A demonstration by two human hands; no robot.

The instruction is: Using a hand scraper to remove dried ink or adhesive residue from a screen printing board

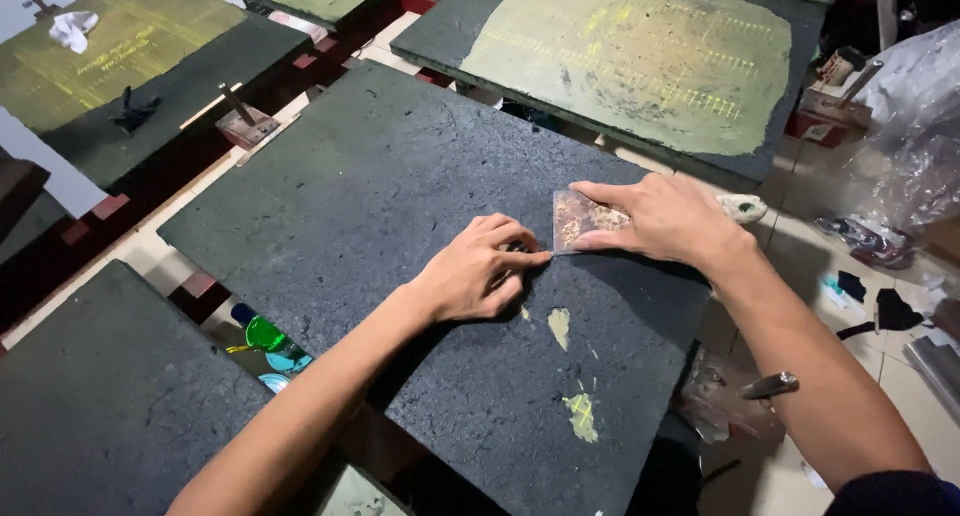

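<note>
Head view: the right hand (665,219) lies flat, fingers spread, pressing a small speckled sheet (580,219) onto the dark textured board (380,206). The left hand (478,271), curled closed, pinches at the sheet's near left corner. The thin sheet might crease or tear if that corner is pulled while the other hand pins it down. Yellowish paint patches (570,371) mark the board nearer the camera. Similar boards (640,61) stand around it over a tiled floor (830,276), plastic wrap (920,136) at the right.
</note>
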